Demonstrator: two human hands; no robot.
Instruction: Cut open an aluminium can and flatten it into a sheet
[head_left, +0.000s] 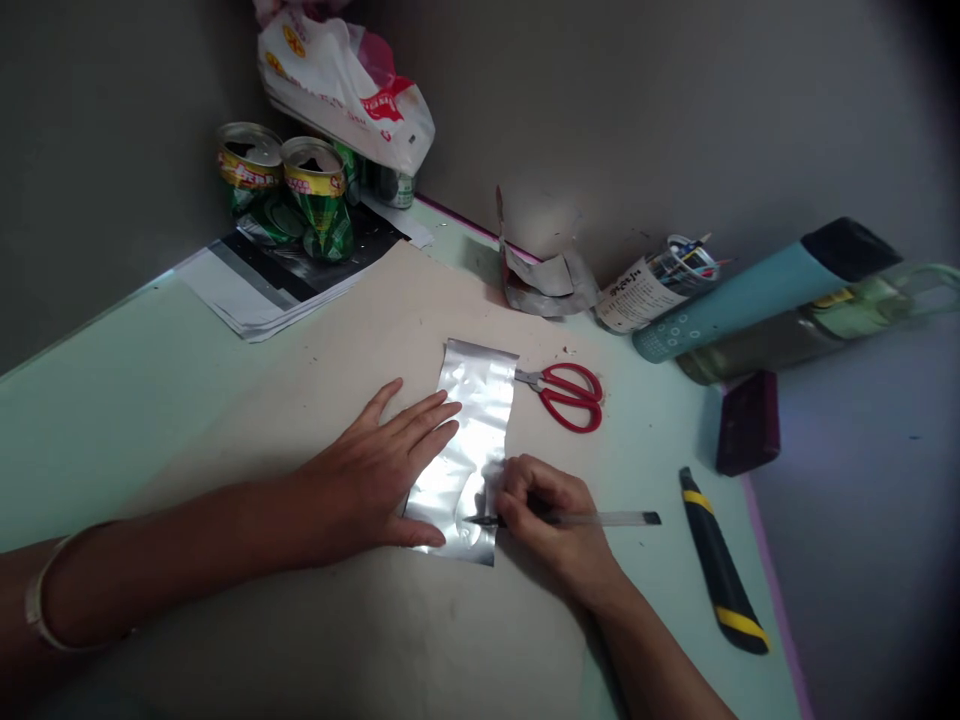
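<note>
A shiny silver metal sheet (480,400) lies on a beige board (285,420) in front of me. My left hand (390,460) rests on its left side with the fingers spread, holding nothing. In my right hand (547,510) is a pen (607,518), gripped near its point. The pen's tip meets the lower part of the sheet, where a curved mark or dent shows among the reflections. Red-handled scissors (571,395) lie just right of the sheet, their blades partly hidden under it.
Crushed green cans (322,210) stand on papers (247,310) at the back left, near a plastic bag (345,90). Cut metal scraps (551,285), a pen cup (645,290), a blue bottle (750,290), a dark box (748,423) and a black-yellow utility knife (721,565) line the right side.
</note>
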